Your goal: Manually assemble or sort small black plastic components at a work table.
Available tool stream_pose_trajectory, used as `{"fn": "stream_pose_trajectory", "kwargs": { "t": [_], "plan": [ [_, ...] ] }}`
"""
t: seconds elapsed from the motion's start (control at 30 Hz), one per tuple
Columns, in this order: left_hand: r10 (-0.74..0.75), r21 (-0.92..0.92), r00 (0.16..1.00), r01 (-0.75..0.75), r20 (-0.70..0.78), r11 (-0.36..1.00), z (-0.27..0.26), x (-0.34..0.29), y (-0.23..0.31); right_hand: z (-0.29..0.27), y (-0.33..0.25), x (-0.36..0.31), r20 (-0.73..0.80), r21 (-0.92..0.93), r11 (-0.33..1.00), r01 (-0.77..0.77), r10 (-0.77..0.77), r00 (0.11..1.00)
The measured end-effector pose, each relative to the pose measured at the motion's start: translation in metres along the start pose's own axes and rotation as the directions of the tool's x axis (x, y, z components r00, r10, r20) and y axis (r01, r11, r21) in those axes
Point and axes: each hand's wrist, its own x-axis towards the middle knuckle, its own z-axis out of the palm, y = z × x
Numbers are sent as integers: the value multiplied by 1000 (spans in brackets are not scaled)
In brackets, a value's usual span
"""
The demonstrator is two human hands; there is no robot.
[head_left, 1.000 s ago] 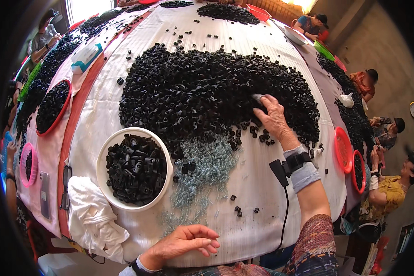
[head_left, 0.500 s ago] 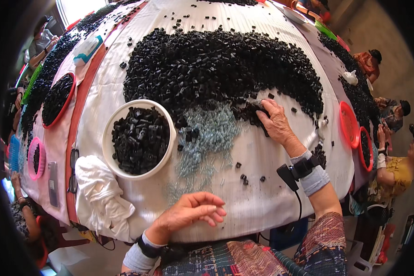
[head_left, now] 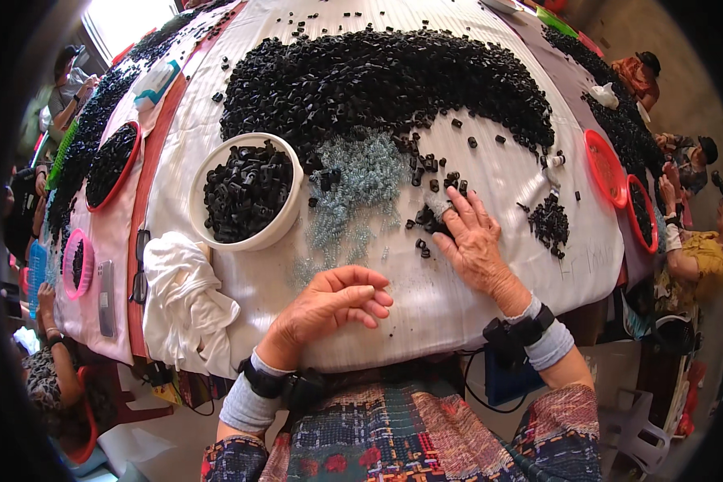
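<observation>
A tabletop [head_left: 394,345] under white cloth fills most of the view, with people [head_left: 636,80] along its left and right edges. The loose cluster of black pieces [head_left: 426,221] lies inward from the near edge, right of centre, at my right hand [head_left: 471,245]. Those fingers are spread and lowered over it, a grey wrapping [head_left: 439,206] on one, probably to corral the pieces; whether any is pinched underneath, I cannot tell. My left hand [head_left: 329,305] hangs just inside the near edge, fingers half curled, nothing visible in them, presumably held clear. Left of the cluster, pale translucent bits [head_left: 353,193] spread between my hands and the large black heap [head_left: 377,80] across the far side, seemingly central for easy reach. Further left stands a white bowl [head_left: 265,234] full of black parts, its wall likely separating them from the heap. A small dark pile [head_left: 549,223] sits toward the right edge, well apart. Bundled white fabric [head_left: 186,297] occupies the near left corner, perhaps parked out of the way.
</observation>
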Motion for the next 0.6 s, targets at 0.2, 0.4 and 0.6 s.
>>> {"fn": "stream_pose_trajectory", "kwargs": {
  "t": [0.2,0.4,0.6],
  "plan": [
    [73,29,997,-73,0,997,5,-5,0,-9,-20,-30,-49,-63,979,195,-198,979],
    [159,45,987,-161,30,986,9,-14,-6,-18,-31,-48,-46,25,948,317,-315,948],
    [185,-21,983,-185,-8,983,4,-20,-10,-20,-34,-60,-30,58,943,327,-326,945]
  ]
}}
